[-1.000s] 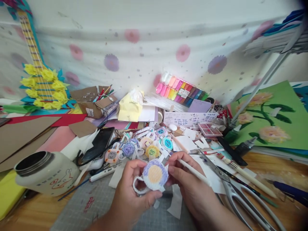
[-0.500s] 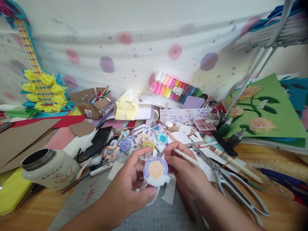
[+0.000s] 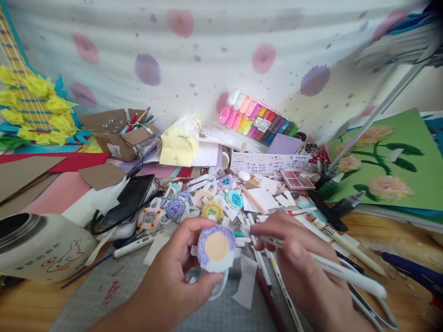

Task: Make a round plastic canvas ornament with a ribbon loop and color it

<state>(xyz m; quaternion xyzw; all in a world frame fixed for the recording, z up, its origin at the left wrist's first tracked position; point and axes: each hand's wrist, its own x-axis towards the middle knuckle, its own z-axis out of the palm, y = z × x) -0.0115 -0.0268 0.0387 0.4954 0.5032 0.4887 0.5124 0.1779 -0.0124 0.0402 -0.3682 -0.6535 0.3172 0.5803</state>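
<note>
My left hand pinches a small round paper disc between thumb and fingers. The disc has a purple edge, partly white at its lower right, and a pale orange middle; white paper tabs stick out from it. Off to the right, my right hand is closed round a white marker pen and is smeared by motion. A gap lies between this hand and the disc. Behind both hands is a heap of similar discs, among them a yellow one, a teal one and a purple one.
Beneath my hands lies a grey cutting mat with paper scraps and pens. Scissors are partly hidden by my right hand. A white jar stands at left. A clay set, cardboard box and green flower picture are farther back.
My right hand has drawn back rightward from the disc with the marker pen, which is turned differently in the fingers. My left hand still holds the disc. The camera view has shifted slightly.
</note>
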